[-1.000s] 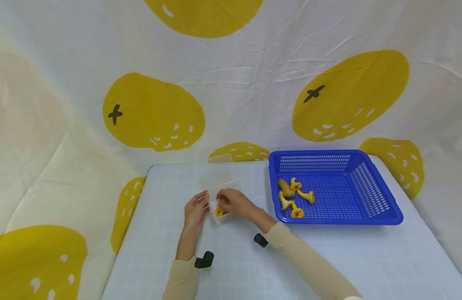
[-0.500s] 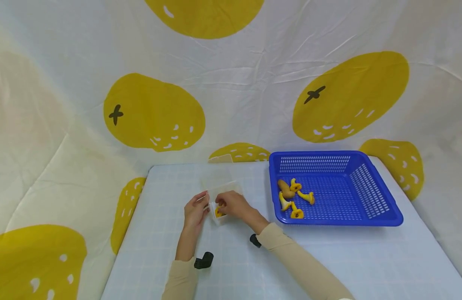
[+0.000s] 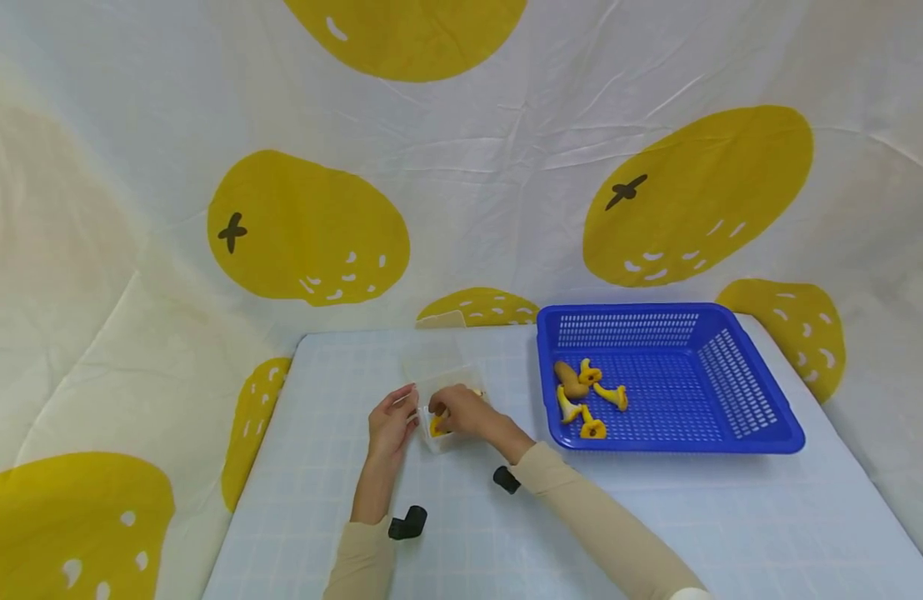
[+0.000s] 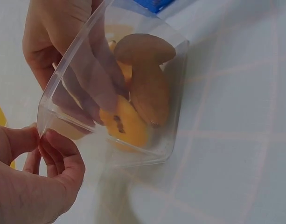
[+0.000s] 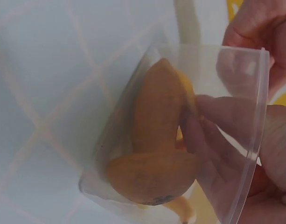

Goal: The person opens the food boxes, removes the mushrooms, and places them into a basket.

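Observation:
My left hand (image 3: pixel 390 423) pinches the rim of a clear plastic container (image 3: pixel 437 443) between thumb and fingers. Inside it, seen through the wall in the left wrist view, lie a brown thick-stemmed mushroom (image 4: pixel 149 88) and a yellow chanterelle (image 4: pixel 126 123). The right hand (image 3: pixel 467 412) reaches down into the container, its thumb and fingertips curled round the chanterelle beside the brown mushroom. In the right wrist view the brown mushroom (image 5: pixel 156 116) covers most of that chanterelle, and another yellow stem (image 5: pixel 182 209) shows below its cap. The container's clear lid (image 3: pixel 431 354) lies folded back behind it.
A blue plastic basket (image 3: pixel 731 446) stands to the right. It holds several yellow chanterelles (image 3: pixel 613 396) and a brown mushroom (image 3: pixel 570 381) at its left side. A patterned cloth (image 3: pixel 491 192) hangs behind the table (image 3: pixel 319 383).
Within the container, the right hand has shifted slightly left and down, its forearm following. The left hand keeps its hold on the rim. Basket contents look the same.

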{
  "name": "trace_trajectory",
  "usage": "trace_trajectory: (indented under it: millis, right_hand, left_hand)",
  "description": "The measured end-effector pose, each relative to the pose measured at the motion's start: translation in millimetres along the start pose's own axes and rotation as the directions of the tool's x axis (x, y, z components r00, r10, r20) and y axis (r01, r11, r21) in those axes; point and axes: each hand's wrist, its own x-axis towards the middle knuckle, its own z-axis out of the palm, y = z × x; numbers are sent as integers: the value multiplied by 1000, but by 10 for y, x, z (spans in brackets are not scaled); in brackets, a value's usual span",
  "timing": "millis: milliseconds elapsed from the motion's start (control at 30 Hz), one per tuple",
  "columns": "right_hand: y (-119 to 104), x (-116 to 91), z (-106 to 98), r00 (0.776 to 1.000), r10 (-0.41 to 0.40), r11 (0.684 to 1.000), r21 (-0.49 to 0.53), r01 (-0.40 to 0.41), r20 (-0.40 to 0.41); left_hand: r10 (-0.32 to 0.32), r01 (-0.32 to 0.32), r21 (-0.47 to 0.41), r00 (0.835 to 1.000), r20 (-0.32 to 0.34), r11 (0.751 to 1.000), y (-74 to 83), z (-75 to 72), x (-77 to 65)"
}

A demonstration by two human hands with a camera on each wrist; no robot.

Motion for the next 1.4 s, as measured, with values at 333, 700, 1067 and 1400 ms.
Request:
trace_trajectory:
  millis: [333,700,1067,1400]
  right_hand:
    - [58,-101,-110,1000,12,990,138,-9,-21]
    - [140,-297,-262,996,65,947,319,-43,-60]
    - [211,-507,-451,973,226,717,682,-144,-33]
    - [269,-732,-707,956,281,673,727,-135,-82]
  left_hand:
    - [-6,6,35,1000,-8,999,12,-11,6]
    - [-20,20,54,1000,-11,998,16,-6,-8]
    - [-22,22,16,1000,9,1000,7,-7,-16]
    - [-9,9,5,1000,6,1000,0,4,7]
